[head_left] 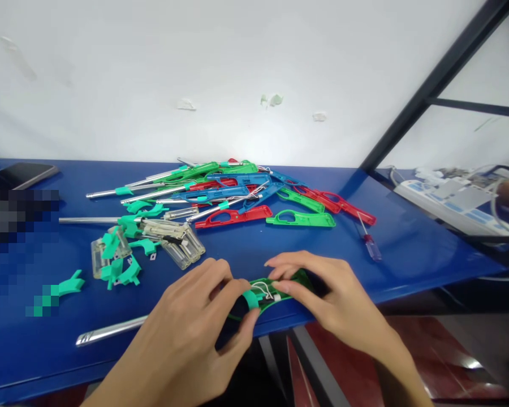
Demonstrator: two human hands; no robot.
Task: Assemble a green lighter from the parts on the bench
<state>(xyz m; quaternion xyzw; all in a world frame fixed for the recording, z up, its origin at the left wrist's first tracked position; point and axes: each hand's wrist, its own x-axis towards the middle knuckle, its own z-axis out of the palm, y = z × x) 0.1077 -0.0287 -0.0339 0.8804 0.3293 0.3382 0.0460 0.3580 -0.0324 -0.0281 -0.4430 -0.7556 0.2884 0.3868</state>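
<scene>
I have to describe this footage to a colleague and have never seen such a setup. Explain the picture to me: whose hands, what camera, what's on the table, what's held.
There is no machine here: a person works bare-handed. The single picture comes from a camera worn on their head, looking forward and down.

The left hand pinches a teal curved piece at an open green shell. The right hand has its thumb and fingers at the shell's other end, near thin white wires.

On the blue table lie a pile of red, green and blue shells, metal tubes, clear plastic cases, loose teal pieces and a screwdriver. Another metal tube shows beside the left forearm; its far end is hidden.
</scene>
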